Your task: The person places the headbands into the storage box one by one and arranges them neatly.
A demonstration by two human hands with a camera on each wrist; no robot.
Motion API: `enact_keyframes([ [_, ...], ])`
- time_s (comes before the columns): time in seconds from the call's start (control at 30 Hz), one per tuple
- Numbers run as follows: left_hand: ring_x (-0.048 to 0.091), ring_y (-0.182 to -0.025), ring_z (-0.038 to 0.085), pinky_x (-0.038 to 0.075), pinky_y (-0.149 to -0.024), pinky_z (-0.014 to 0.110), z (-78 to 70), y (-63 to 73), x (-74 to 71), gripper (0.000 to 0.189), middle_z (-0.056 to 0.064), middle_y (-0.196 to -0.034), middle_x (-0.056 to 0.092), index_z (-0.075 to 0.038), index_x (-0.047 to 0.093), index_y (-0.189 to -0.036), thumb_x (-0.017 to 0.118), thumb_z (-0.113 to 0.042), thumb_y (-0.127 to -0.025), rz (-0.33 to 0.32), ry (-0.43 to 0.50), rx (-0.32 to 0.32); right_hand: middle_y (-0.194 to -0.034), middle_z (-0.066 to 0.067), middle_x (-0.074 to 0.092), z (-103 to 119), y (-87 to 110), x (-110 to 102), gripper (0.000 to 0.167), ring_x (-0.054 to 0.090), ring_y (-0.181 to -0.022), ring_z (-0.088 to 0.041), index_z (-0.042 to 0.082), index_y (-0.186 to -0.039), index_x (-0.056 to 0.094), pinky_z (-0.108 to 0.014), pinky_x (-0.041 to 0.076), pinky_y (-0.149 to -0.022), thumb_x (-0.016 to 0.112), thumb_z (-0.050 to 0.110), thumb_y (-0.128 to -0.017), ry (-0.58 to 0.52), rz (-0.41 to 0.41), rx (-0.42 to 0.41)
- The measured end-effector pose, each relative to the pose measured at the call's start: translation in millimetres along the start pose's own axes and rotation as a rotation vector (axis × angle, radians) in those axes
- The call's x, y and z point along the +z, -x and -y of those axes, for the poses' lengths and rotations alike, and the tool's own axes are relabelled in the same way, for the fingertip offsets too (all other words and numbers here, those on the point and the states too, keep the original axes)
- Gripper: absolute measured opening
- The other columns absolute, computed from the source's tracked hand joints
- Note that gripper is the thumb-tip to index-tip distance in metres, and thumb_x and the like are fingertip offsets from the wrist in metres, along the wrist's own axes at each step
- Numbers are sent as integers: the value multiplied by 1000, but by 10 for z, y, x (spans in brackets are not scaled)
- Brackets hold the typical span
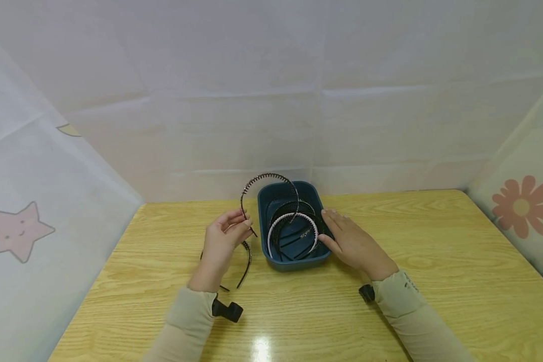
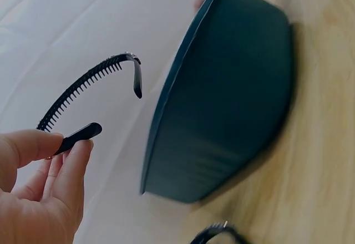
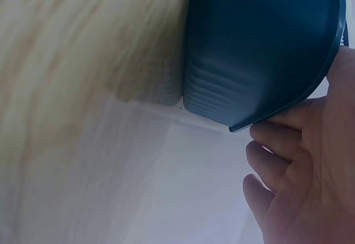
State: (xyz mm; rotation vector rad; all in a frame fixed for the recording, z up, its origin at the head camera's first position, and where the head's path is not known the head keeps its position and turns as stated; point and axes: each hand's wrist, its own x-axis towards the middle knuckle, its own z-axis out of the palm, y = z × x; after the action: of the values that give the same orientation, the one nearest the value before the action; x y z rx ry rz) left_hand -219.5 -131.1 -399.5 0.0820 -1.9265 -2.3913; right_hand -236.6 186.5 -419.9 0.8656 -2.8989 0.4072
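My left hand (image 1: 223, 239) pinches one end of a black toothed headband (image 1: 268, 175) between thumb and fingers. The headband's arch rises over the left side of a dark blue plastic bin (image 1: 294, 266); in the left wrist view, comb teeth line its inner side. Inside the bin lie a pale pink headband (image 1: 294, 214) and several black ones, partly overlapping. My right hand (image 1: 354, 244) rests against the bin's right rim, and the right wrist view shows its fingers (image 3: 272, 138) touching the rim from outside. Beneath my left wrist, another black headband (image 1: 249, 256) lies partly hidden on the table.
The wood-grain table (image 1: 434, 241) extends on both sides of the bin. A white sheet (image 1: 235, 125) hangs behind its back edge, and printed sheets with a star (image 1: 18, 231) and a flower (image 1: 522, 207) stand at the sides.
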Motion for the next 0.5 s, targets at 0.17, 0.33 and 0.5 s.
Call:
enact_keyframes([
  [0.17,70,-96,14,60,-87,29,88,36,114,40,15,-118,62,8,56,-134,67,4,-95,22,-7,-19,-162,-22,29,-4,9,5,69,26,-151,-37,-4,-158,26,-54,23,-122,43,43,-109,4,-3,-3],
  [0.33,70,-94,11,60,-84,28,174,67,203,38,20,-119,63,10,57,-131,67,6,-94,29,-13,-20,-163,-22,29,0,19,4,70,26,-151,-37,-3,-159,26,-54,22,-122,43,43,-109,0,1,0],
  [0.5,68,-98,13,60,-83,26,232,96,265,38,20,-120,63,10,58,-130,67,7,-94,54,-16,-17,-163,-22,29,5,19,-4,70,27,-151,-37,-3,-159,26,-53,22,-123,43,43,-109,-7,1,1],
])
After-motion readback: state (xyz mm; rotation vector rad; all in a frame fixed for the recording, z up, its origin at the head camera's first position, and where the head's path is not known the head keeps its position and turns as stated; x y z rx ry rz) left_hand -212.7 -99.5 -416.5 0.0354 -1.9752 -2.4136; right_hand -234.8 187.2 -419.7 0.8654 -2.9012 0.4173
